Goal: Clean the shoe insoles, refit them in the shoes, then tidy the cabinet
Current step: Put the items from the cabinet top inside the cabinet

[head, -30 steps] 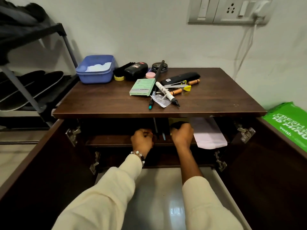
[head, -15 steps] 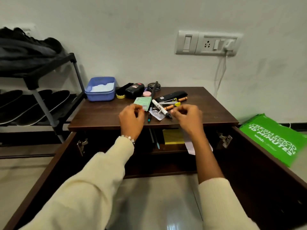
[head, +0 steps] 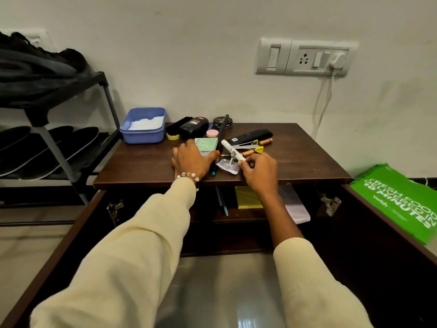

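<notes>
Cabinet: the dark wooden cabinet (head: pixel 295 166) stands against the wall with both doors open; its top carries a crowd of small things.
Left hand: the left hand (head: pixel 192 159) lies palm down near the front edge of the top, fingers spread over the green box (head: pixel 208 146); if it grips the box or only rests on it, I cannot tell.
Right hand: the right hand (head: pixel 259 170) is at the front edge, fingers closed around the lower end of the white marker (head: pixel 233 152), which points up and to the left.
Under the marker: a clear plastic packet (head: pixel 228 165) lies flat, just beside the right hand's fingertips.
Between the hands: a long black pen (head: pixel 218 147) runs from the back toward the front edge.
Back left corner: a blue tub (head: pixel 143 133) with something white inside; next to it a shoe brush (head: pixel 173 129), a black bottle (head: pixel 194 127), a round polish tin (head: pixel 222 121) and a pink lid (head: pixel 212 133).
Behind the right hand: a black case (head: pixel 255 136), a stapler (head: pixel 248 145) and orange crayons (head: pixel 266 141).
Inside shelf: a yellow pad (head: pixel 248 197) and a pale paper (head: pixel 296 204), partly hidden by the right forearm.
Insoles: dark insoles (head: pixel 47 147) lie on the shoe rack (head: pixel 71 91), left of the cabinet.
Right side: a green bag (head: pixel 397 204) on the floor.
</notes>
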A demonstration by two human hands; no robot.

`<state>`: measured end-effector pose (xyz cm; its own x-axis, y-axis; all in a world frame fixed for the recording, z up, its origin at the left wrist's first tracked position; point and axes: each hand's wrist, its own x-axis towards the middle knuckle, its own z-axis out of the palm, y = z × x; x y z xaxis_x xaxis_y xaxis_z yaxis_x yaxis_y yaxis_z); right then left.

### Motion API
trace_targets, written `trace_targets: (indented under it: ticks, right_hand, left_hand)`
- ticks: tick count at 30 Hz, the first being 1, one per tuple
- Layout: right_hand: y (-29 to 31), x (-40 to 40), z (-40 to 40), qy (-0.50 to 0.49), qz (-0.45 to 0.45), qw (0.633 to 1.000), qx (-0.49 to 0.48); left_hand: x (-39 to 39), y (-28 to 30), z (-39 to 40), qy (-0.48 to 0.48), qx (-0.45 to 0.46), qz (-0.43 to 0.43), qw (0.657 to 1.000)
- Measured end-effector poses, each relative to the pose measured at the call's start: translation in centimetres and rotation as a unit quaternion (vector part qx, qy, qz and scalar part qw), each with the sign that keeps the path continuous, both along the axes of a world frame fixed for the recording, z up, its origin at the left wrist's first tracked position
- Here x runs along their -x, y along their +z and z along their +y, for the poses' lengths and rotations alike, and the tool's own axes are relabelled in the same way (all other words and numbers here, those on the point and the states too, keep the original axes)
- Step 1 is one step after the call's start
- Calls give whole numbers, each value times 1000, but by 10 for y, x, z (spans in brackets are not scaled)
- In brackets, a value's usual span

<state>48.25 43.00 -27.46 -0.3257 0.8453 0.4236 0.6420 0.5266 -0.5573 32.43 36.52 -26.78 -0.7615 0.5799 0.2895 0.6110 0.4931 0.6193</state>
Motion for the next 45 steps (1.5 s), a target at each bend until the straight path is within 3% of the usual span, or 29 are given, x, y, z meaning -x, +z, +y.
trace_targets:
  ticks: [4, 7, 11, 14, 18, 23, 26, 31, 37, 45]
  right_hand:
    - [2, -4, -3, 12, 72, 997, 12]
    - [6, -9, -11, 30, 158, 984, 75]
    - [5, -26, -30, 98, 327, 921, 190]
    - [-8, -38, -51, 182, 370, 874, 257]
    - [-49, -49, -73, 258, 304, 862, 314]
    - [-95, -51, -80, 265, 153, 867, 393]
    - [-112, -38, -76, 217, 96, 882, 407]
    - [-114, -2, -59, 96, 0, 928, 359]
    - [-95, 57, -40, 50, -81, 968, 233]
    - [-121, 85, -39, 54, -171, 974, 136]
  left_hand:
    - [-1, -2, -7, -4, -132, -55, 990]
    - [-4, -2, -19, -15, -221, -67, 973]
    - [-24, -9, -58, -63, -330, -49, 941]
    - [-50, -45, -99, -99, -348, 52, 931]
    - [-61, -100, -129, -142, -239, 140, 950]
    - [-36, -125, -141, -165, -61, 224, 959]
    - [-27, -139, -146, -152, 7, 196, 969]
    - [-22, -137, -121, -72, 25, 12, 997]
    - [-3, -139, -78, 37, 184, 88, 978]
    - [9, -162, -45, 0, 256, 127, 958]
